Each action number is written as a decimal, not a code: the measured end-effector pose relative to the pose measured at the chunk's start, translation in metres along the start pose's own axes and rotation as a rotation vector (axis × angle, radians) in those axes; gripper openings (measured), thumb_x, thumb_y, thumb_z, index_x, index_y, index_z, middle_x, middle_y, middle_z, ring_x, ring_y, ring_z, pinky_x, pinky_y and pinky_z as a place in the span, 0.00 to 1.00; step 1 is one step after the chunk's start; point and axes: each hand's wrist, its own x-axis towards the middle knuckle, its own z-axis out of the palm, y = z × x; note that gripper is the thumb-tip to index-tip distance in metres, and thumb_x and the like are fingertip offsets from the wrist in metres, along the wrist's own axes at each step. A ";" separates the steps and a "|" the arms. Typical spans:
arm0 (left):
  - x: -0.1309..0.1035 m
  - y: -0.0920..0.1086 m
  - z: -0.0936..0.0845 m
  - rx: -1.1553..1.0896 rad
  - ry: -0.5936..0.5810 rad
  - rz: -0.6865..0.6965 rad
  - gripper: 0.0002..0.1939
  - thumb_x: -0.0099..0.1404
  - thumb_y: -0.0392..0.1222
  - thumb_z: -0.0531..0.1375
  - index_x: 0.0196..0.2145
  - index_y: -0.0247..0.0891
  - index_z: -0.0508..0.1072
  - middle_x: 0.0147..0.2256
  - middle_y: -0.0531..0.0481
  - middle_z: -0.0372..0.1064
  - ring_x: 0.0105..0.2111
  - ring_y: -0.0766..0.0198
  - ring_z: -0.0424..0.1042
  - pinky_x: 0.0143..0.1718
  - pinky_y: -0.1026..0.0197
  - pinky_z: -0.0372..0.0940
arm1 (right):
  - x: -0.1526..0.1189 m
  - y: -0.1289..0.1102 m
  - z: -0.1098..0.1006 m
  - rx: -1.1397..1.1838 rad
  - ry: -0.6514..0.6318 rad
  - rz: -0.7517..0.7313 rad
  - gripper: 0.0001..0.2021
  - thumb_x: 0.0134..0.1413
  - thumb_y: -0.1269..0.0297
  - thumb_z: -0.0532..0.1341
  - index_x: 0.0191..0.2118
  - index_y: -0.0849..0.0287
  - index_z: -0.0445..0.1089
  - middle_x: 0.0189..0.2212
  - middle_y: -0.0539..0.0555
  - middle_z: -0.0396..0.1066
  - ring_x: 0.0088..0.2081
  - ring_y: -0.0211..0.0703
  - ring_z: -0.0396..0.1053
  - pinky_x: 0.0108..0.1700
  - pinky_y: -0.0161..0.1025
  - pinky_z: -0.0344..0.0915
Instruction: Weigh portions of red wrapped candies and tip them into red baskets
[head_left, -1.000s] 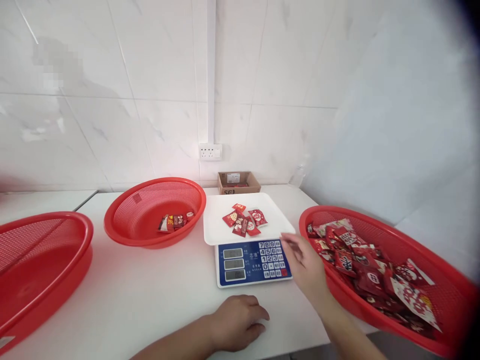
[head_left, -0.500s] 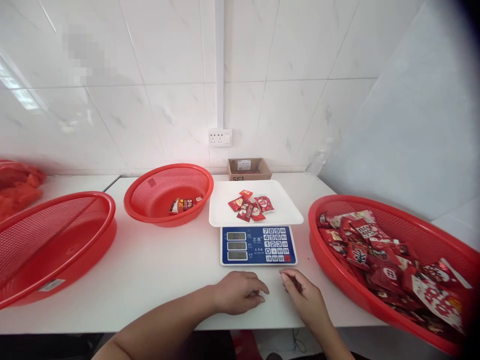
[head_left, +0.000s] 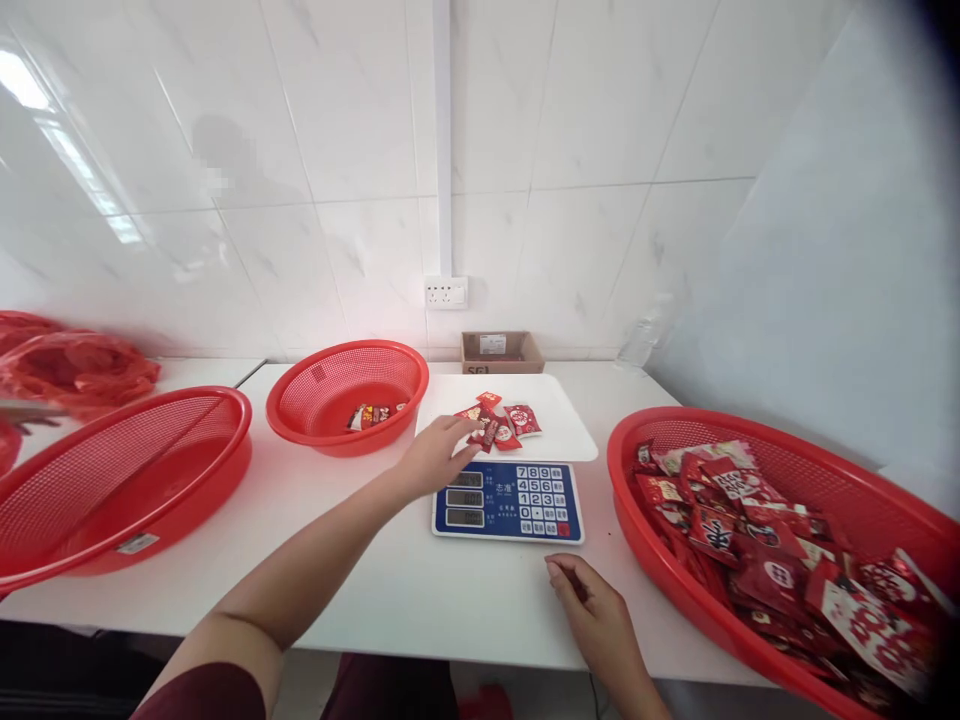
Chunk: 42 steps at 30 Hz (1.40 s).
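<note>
A red basket (head_left: 337, 385) stands toward the back edge of the counter (head_left: 420, 600). The left hand (head_left: 437, 457) hangs over the left front corner of the white pan (head_left: 564, 435), fingers half spread at red packets (head_left: 523, 420) mid-pan; I can't tell whether they grip one. Near the front edge the right hand (head_left: 600, 620) curls loosely, its hold unclear, left of a large packet-filled basket (head_left: 637, 512).

Small red printed packets (head_left: 505, 434) lie clustered on the white pan (head_left: 566, 425).
</note>
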 end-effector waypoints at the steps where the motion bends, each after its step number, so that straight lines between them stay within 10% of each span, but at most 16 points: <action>1: 0.008 -0.005 0.000 0.027 -0.020 0.006 0.17 0.66 0.43 0.51 0.52 0.40 0.61 0.50 0.46 0.62 0.51 0.56 0.59 0.49 0.55 0.57 | 0.000 0.000 0.000 0.008 0.000 -0.004 0.15 0.51 0.52 0.53 0.33 0.58 0.69 0.27 0.53 0.72 0.29 0.41 0.68 0.31 0.33 0.65; 10: 0.052 -0.016 0.021 0.107 -0.091 0.070 0.14 0.65 0.44 0.53 0.46 0.39 0.66 0.45 0.46 0.66 0.46 0.56 0.64 0.48 0.56 0.58 | -0.001 -0.004 -0.001 0.066 0.025 -0.021 0.15 0.52 0.53 0.53 0.31 0.59 0.69 0.25 0.51 0.70 0.26 0.40 0.67 0.29 0.32 0.64; 18: 0.087 0.058 0.036 0.008 -0.065 0.295 0.14 0.66 0.41 0.51 0.48 0.36 0.64 0.51 0.43 0.60 0.55 0.55 0.52 0.55 0.52 0.48 | -0.002 -0.008 -0.001 0.136 0.049 -0.029 0.12 0.53 0.58 0.52 0.31 0.59 0.69 0.25 0.51 0.70 0.26 0.39 0.66 0.29 0.32 0.62; 25: 0.112 0.158 0.077 -0.033 -0.510 0.535 0.10 0.62 0.37 0.55 0.41 0.42 0.71 0.40 0.51 0.70 0.42 0.59 0.67 0.44 0.61 0.61 | 0.000 -0.009 -0.004 0.157 0.084 -0.049 0.11 0.53 0.61 0.52 0.30 0.59 0.68 0.22 0.50 0.67 0.24 0.37 0.63 0.27 0.32 0.59; 32: 0.139 0.193 0.132 0.043 -0.915 0.494 0.02 0.51 0.34 0.64 0.23 0.36 0.74 0.23 0.51 0.71 0.27 0.60 0.70 0.32 0.57 0.65 | -0.001 -0.008 -0.004 0.204 0.130 -0.073 0.11 0.54 0.61 0.52 0.29 0.59 0.68 0.22 0.49 0.67 0.25 0.37 0.63 0.28 0.31 0.59; 42: 0.188 0.182 0.133 -0.035 -0.641 0.324 0.13 0.67 0.40 0.52 0.49 0.37 0.63 0.48 0.46 0.62 0.43 0.59 0.66 0.42 0.54 0.63 | 0.000 -0.009 -0.005 0.250 0.117 -0.064 0.11 0.54 0.61 0.52 0.27 0.59 0.67 0.21 0.48 0.65 0.24 0.36 0.62 0.27 0.31 0.58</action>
